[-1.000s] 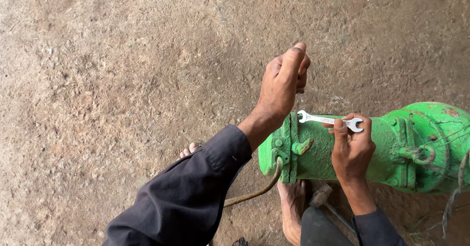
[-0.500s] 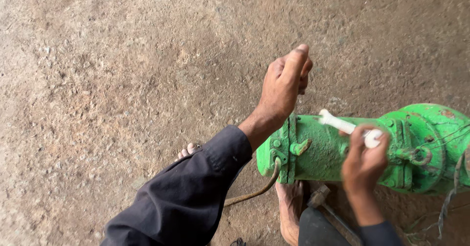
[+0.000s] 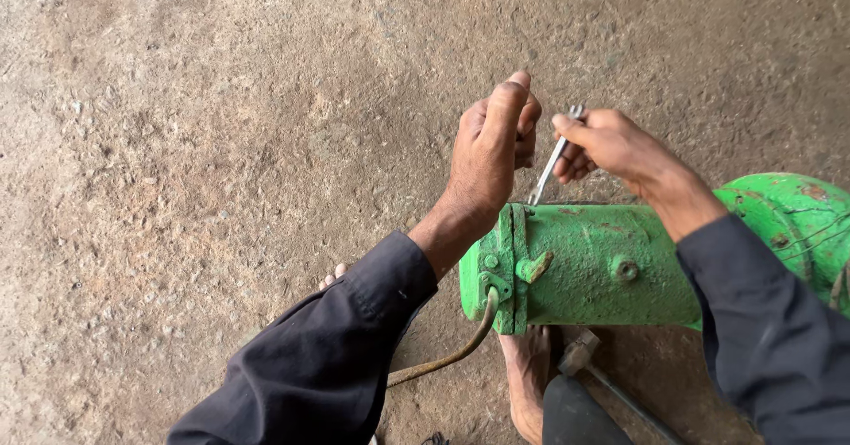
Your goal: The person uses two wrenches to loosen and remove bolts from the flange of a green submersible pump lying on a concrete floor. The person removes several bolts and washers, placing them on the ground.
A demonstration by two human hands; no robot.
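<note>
Right hand (image 3: 611,144) pinches small silver wrench (image 3: 551,169) at 12 o'clock of green motor housing (image 3: 593,263) — tip near flange. Left hand (image 3: 491,153) curled at flange end, contents hidden. Step: seating wrench on fastener — needs careful alignment.

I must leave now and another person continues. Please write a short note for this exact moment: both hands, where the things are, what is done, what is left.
Left hand: raised above the flanged end of the green motor housing, fingers closed; what it holds is hidden.
Right hand: grips a silver wrench, which slants down toward the top of the flange.
Housing lies on its side on the concrete floor; a cable leaves its end; a hammer lies beneath, by a bare foot.
Done: cannot tell which bolts are loose.
Left: probably the flange fasteners.
</note>
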